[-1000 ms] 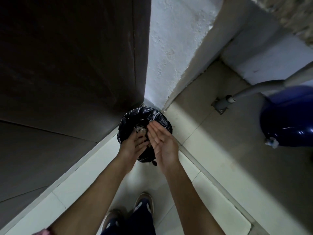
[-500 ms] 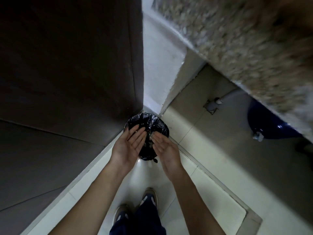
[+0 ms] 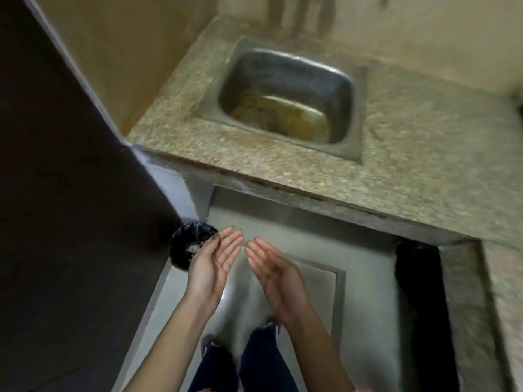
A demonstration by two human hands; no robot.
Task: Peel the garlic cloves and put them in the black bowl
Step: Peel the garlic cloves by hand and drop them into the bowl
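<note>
My left hand (image 3: 215, 263) is held out flat, palm turned inward, with nothing in it. My right hand (image 3: 274, 269) faces it a short gap away, fingers straight and likewise empty. Just left of my left hand, on the floor in the corner, stands a small bin lined with a black bag (image 3: 185, 246), with pale scraps inside. No garlic cloves and no black bowl are in view.
A speckled granite counter (image 3: 410, 154) with a steel sink (image 3: 285, 94) runs above and to the right. A dark door or panel (image 3: 65, 193) fills the left side. My feet (image 3: 240, 343) stand on pale floor tiles below the hands.
My hands have drawn back from over the bin and moved apart. The view has tilted up, so the counter and sink now show.
</note>
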